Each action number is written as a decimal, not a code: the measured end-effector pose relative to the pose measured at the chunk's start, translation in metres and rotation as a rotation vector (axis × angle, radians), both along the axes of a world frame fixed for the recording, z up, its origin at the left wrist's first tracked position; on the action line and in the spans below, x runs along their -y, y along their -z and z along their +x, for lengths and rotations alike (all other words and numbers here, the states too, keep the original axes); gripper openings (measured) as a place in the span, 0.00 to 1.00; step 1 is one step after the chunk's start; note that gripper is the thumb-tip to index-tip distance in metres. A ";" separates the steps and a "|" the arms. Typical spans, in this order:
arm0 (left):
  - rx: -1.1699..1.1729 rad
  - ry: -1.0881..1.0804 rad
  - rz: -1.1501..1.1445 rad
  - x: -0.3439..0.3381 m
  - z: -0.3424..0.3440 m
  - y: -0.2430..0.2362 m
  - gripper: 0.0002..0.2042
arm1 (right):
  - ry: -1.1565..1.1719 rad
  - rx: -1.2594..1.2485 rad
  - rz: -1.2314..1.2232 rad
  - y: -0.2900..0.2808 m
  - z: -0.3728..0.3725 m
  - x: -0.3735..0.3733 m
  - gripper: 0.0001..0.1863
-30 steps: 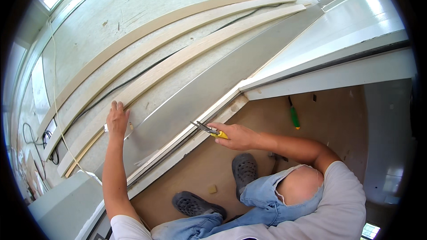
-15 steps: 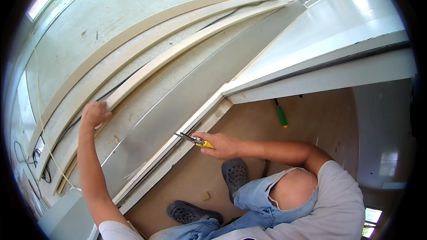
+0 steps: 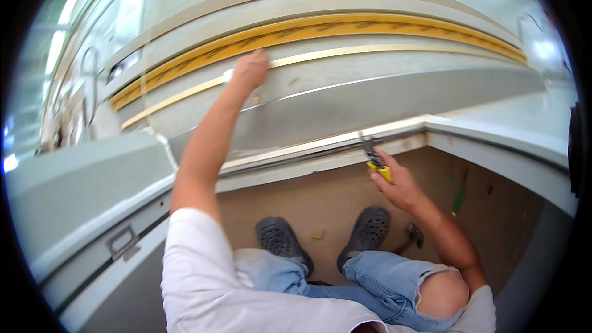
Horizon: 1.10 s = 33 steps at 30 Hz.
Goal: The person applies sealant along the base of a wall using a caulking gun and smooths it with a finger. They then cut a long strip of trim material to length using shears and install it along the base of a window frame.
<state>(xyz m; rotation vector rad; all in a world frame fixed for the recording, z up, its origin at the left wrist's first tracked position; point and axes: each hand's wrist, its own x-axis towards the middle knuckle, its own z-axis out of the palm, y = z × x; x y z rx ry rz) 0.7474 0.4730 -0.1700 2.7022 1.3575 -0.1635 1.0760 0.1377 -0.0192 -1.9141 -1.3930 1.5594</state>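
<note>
My left hand point(image 3: 251, 69), smeared by motion, reaches out with curled fingers against the near edge of a long trim strip point(image 3: 320, 26). That strip shows an orange-yellow face with dark marks. A thin pale strip point(image 3: 370, 49) passes by the same hand, and something small and white point(image 3: 228, 76) shows at its wrist. My right hand point(image 3: 394, 182) is closed around the yellow handles of a pair of pliers point(image 3: 370, 149). The dark jaws point up and away, in front of the pale door frame point(image 3: 320, 148).
Beyond the orange face lie more pale strips point(image 3: 296, 9). A grey metal-like band point(image 3: 320, 111) runs between strips and frame. A green-handled tool point(image 3: 459, 200), a hammer point(image 3: 412, 237) and a small yellowish block point(image 3: 317, 234) lie on the brown floor by my grey clogs point(image 3: 370, 228).
The view has swung round. The strip by my left hand has turned from its pale side to its orange face. The pliers have tilted upward, still in my right hand.
</note>
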 end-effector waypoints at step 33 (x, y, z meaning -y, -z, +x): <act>0.317 0.168 0.181 0.049 0.205 -0.098 0.06 | 0.589 -0.385 -0.059 0.051 0.029 -0.082 0.15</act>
